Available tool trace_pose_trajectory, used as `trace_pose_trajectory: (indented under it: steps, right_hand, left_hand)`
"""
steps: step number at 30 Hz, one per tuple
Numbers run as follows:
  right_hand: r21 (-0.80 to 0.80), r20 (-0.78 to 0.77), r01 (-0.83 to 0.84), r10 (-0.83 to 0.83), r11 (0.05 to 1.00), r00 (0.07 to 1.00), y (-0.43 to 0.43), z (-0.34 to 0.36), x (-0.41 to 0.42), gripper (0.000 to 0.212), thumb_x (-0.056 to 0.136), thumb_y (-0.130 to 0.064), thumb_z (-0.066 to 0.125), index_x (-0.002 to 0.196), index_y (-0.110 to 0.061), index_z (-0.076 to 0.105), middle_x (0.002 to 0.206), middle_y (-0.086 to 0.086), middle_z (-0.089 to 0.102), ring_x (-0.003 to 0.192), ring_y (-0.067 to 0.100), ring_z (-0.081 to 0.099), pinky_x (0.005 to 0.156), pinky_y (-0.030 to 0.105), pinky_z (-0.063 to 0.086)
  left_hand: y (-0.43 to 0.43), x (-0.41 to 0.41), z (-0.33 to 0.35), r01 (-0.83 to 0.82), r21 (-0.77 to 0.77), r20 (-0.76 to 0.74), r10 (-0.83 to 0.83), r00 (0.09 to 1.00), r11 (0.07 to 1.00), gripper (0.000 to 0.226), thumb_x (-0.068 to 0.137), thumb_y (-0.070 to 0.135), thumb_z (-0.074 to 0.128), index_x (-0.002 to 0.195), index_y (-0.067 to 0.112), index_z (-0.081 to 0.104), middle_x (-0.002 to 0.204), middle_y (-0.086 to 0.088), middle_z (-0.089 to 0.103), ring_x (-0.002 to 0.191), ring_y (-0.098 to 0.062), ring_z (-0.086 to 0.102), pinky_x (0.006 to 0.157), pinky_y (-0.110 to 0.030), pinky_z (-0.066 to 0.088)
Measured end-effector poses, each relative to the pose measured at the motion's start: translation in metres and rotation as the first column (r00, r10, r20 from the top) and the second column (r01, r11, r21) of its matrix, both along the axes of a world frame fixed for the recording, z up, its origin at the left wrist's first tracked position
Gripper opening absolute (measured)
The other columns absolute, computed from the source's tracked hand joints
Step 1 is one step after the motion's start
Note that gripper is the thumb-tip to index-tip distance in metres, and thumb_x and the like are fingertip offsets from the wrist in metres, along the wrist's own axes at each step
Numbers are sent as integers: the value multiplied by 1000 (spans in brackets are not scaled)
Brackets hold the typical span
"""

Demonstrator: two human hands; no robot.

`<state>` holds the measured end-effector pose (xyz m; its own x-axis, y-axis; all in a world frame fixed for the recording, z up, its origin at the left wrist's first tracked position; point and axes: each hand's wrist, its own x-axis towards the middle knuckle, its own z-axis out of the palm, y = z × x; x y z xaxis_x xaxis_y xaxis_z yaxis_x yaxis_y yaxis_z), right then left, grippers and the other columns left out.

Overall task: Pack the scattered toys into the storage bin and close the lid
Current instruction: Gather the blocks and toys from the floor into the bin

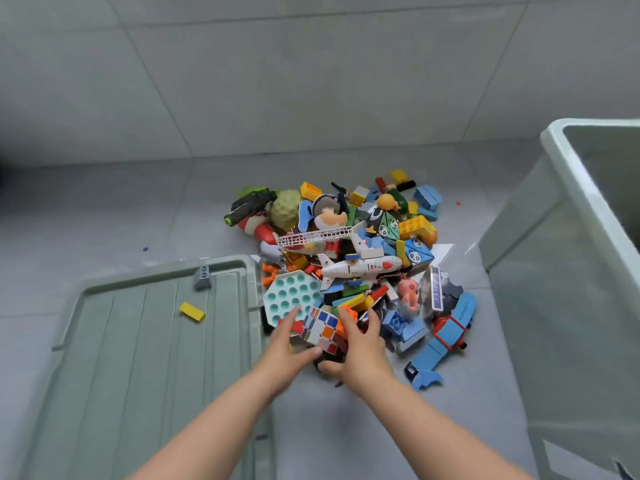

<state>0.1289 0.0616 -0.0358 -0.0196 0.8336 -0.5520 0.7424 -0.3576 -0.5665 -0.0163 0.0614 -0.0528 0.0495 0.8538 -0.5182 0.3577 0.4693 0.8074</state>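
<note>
Both hands are reaching into the near edge of the toy pile (349,271), closing in on a puzzle cube (320,329) from either side. The left hand (289,344) is spreading its fingers along the cube's left face, thumb curling under it; the right hand (362,344) is cupping the right side, fingers arching over an orange piece (346,315) and thumb tucking low. Both are open and wrapping, neither yet clenching, and whether the cube is already bearing on the palms I cannot tell. Just beyond the left fingertips a teal bubble board (289,297) is lying flat, and past both hands a white plane (360,266) is sitting atop the heap. Out beyond the right hand a blue watch (446,332) is trailing off the pile. To the left of the left arm the lid (138,358) is lying on the floor, carrying a yellow brick (192,311) and a grey brick (202,277). Well off to the right of the right arm the bin (568,202) is standing open, and no toys are showing in the part of it that is in view. The likely trouble is a two-handed scoop catching loose bricks along with the cube: small pieces could be slipping between the fingers on the carry across to the bin and scattering further. The bricks on the lid could also slide off when it is lifted.
</note>
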Motion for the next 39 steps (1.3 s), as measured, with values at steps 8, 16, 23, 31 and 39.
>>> trace_pose_trajectory:
  steps: [8, 16, 23, 31, 39]
  right_hand:
    - [194, -228, 200, -154, 960, 961, -10, -31, 15, 68, 82, 8, 52, 127, -42, 48, 147, -9, 23, 133, 15, 26, 108, 26, 30]
    - [361, -462, 341, -151, 868, 874, -32, -24, 26, 61, 86, -3, 60, 110, -58, 53, 123, -33, 35, 122, -3, 37, 99, 31, 47]
    - [621, -495, 318, 44, 717, 868, -17, 74, 23, 56, 90, -10, 56, 116, -58, 48, 124, -34, 33, 127, 4, 33, 101, 32, 46]
    - [730, -546, 439, 60, 524, 836, 21, 253, 125, 46, 82, 6, 56, 116, -24, 61, 121, 8, 47, 115, 17, 52, 101, 28, 45]
    - [445, -572, 622, -329, 644, 751, -87, 246, 338, 52, 83, 13, 52, 109, -30, 60, 110, 9, 62, 94, 15, 57, 86, 27, 52]
  left_hand:
    - [12, 38, -14, -83, -81, -63, 78, 995, 993, 106, 67, 36, 82, 147, 27, 13, 140, -7, 21, 116, -19, 39, 87, -24, 38]
    - [-8, 40, -15, -174, -46, 296, 180, 938, 984, 68, 73, 18, 77, 119, 31, 29, 120, -7, 58, 103, -22, 63, 87, -45, 54]
    - [4, 50, 89, -285, 183, 468, 171, 867, 941, 73, 68, 27, 70, 127, 32, 27, 116, -6, 63, 102, -21, 66, 83, -37, 56]
    - [43, 151, 260, -162, 458, 552, -137, 823, 874, 59, 84, 20, 64, 124, 29, 21, 104, -5, 66, 85, -16, 69, 73, -32, 58]
    - [-16, 378, 227, 246, 195, 452, -309, 837, 950, 74, 71, 40, 75, 123, 32, 22, 116, -10, 58, 101, -27, 63, 89, -48, 52]
